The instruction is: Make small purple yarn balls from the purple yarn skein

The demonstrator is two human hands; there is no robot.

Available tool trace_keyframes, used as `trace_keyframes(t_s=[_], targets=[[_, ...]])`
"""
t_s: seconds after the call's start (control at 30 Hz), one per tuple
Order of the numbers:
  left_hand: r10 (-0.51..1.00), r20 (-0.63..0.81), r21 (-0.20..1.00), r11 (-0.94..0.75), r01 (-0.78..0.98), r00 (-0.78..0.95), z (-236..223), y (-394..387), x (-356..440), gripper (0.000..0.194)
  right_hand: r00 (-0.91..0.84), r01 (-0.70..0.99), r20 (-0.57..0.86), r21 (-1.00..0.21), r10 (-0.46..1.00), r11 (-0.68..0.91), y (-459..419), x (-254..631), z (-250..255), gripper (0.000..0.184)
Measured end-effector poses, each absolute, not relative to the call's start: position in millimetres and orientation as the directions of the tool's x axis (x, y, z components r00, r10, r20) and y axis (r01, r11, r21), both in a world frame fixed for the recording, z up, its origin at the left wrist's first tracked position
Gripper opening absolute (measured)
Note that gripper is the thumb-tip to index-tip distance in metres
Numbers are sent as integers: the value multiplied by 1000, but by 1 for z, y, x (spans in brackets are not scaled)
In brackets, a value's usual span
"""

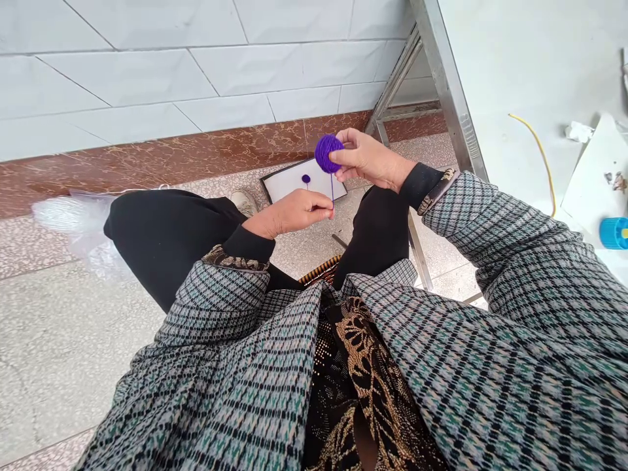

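A purple ball of yarn [326, 154] is gripped in my right hand [366, 157], up in front of my knees. From the ball a strand of purple yarn [332, 190] runs straight down to my left hand [299, 212], whose thumb and fingers pinch it at the tips. Below and beyond my hands, a white board with a dark frame [284, 184] lies on the floor. A small dark purple round piece [306, 178] shows against it, with a short bit of strand below; I cannot tell whether it is yarn.
To the right stands a white table [495, 39] with a metal frame [454, 85], a yellow cord [542, 157] and a blue round object [613, 233]. A clear plastic bag [88, 222] lies on the floor at left. Ahead rises a tiled wall [245, 65]. A woven seat edge [321, 269] shows between my legs.
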State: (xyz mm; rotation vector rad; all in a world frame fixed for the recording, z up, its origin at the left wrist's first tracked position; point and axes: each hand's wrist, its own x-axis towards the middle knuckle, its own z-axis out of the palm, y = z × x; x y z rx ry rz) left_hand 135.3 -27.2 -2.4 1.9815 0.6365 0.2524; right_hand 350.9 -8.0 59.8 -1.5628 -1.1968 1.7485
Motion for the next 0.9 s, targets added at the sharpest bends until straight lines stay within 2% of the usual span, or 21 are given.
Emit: trace_keyframes(t_s=[0.07,0.13,0.2,0.27,0.33,0.43,0.53,0.63,0.7,0.8,0.9], targets=[[519,-55,887,-366,280,853,3,-29,135,28,-267,399,-545,-813,795,-424,-9,355,49,44],[586,0,885,-377,272,810,6,-27,132,29,-379,591,-617,-735,689,-333,-11,359,43,45],[688,25,865,-378,329,725,6,-22,126,28,-510,663,-669,-706,540,-249,-15,360,44,44],[774,6,832,-355,426,633,2,-17,121,26,-628,591,-633,-766,452,-252,-19,358,51,43],[817,-29,803,-324,500,576,-5,-13,119,24,-658,415,-538,-843,527,-342,-20,355,61,40],[769,-81,794,-335,507,635,-13,-14,124,24,-441,140,-474,-875,762,-463,-16,351,70,32],[598,-128,832,-368,414,791,-12,-21,133,27,-250,81,-505,-861,826,-502,-10,351,67,28],[450,-124,878,-366,309,884,-2,-27,138,28,-198,216,-472,-876,859,-431,-7,352,55,33],[442,-103,896,-348,277,891,5,-28,137,29,-220,352,-452,-863,864,-362,-7,354,47,37],[566,-59,900,-325,288,822,10,-27,131,29,-352,572,-520,-777,778,-260,-11,358,43,42],[706,-20,882,-321,346,708,9,-22,125,26,-561,656,-610,-740,560,-149,-16,360,46,44]])
